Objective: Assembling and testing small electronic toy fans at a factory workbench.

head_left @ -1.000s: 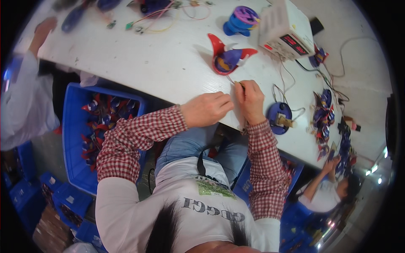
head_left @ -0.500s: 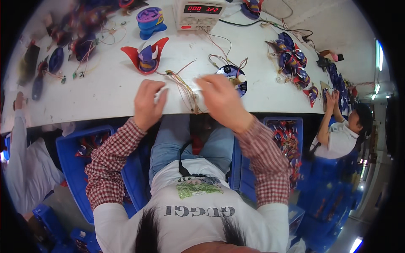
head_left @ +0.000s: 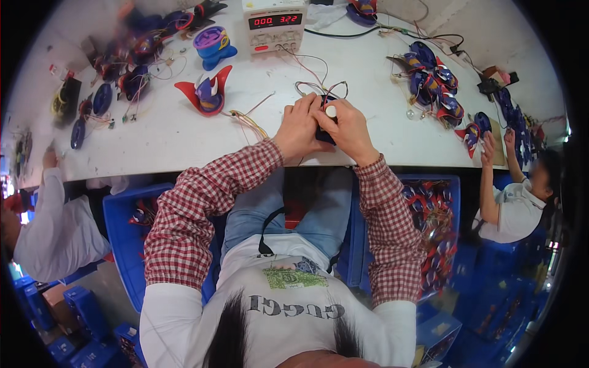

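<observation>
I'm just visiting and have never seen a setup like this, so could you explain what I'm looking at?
Happily. There is no robot here, just a person's two bare hands. The view comes from a wide fisheye camera worn on the person's head, looking down, which is why straight edges bend.

On the white table stand a boxy device with a red display, a blue and purple cup-shaped thing and a red and purple figure piece. Thin wires lie near that piece, and a pile of similar pieces sits on the right.

The left hand and right hand hold a dark part between them, with a white piece showing by the right thumb. The fingers hide much of it.
</observation>
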{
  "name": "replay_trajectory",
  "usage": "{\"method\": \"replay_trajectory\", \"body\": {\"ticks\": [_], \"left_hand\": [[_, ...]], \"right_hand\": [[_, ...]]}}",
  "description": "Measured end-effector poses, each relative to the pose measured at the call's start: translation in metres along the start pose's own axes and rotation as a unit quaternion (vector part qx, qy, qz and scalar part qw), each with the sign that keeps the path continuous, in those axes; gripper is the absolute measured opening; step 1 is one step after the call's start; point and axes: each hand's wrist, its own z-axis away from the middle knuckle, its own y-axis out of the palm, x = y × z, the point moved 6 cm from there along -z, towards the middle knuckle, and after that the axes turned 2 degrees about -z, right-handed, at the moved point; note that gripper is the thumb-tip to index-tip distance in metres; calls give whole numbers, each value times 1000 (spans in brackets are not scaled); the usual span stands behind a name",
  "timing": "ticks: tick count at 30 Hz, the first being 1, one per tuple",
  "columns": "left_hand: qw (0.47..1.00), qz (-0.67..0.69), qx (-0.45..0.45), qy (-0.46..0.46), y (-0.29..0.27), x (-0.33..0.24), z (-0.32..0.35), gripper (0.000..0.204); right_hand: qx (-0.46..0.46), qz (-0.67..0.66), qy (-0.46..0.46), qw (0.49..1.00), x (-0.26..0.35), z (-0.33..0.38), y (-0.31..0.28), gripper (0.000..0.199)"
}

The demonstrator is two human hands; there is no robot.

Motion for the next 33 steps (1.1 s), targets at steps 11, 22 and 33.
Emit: {"method": "replay_trajectory", "body": {"ticks": [11,22,33], "left_hand": [[991,130,24,36,-11,4,-7,100],[567,807,71,-148,-60,43,15,88],[858,496,99,-90,-38,40,-1,82]], "right_hand": [[-270,4,-21,963,-7,39,-84,10],[-259,38,47,964,-82,38,-90,20],[-321,113,8,940,-43,51,-100,33]]}}
